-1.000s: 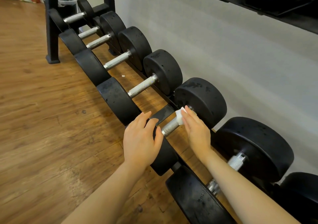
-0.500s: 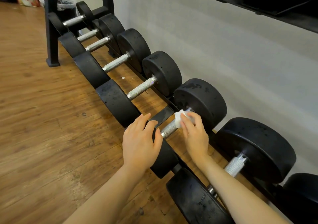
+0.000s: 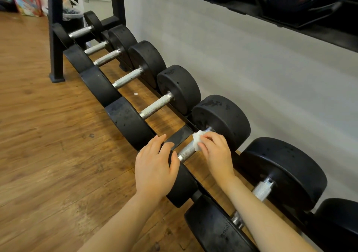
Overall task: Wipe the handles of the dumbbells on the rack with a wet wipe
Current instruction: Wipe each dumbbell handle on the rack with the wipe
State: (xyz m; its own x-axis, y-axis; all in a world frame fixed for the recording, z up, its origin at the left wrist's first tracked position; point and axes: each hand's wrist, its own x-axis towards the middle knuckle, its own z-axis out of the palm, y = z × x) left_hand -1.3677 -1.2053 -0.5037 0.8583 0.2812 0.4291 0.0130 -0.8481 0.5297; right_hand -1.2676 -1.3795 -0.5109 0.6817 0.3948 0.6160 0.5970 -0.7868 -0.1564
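— Where's the wipe?

— My right hand (image 3: 217,153) pinches the wet wipe (image 3: 197,140) on this knurled handle (image 3: 187,151), its far end. My left hand (image 3: 155,169), fingers relaxed, rests on the near weight head (image 3: 181,186).

— Much left?

— Probably: handles toward eleven o'clock (image 3: 156,105) await, I'd guess.

left hand (image 3: 155,169): bare, with no glove, ring or watch showing; short, unpainted nails
right hand (image 3: 217,153): bare as well, with nothing worn on the fingers or the wrist
left forearm (image 3: 124,220): uncovered up to the near edge of the view, no sleeve in sight
right forearm (image 3: 257,213): uncovered likewise, slim, no sleeve, band or marking in sight
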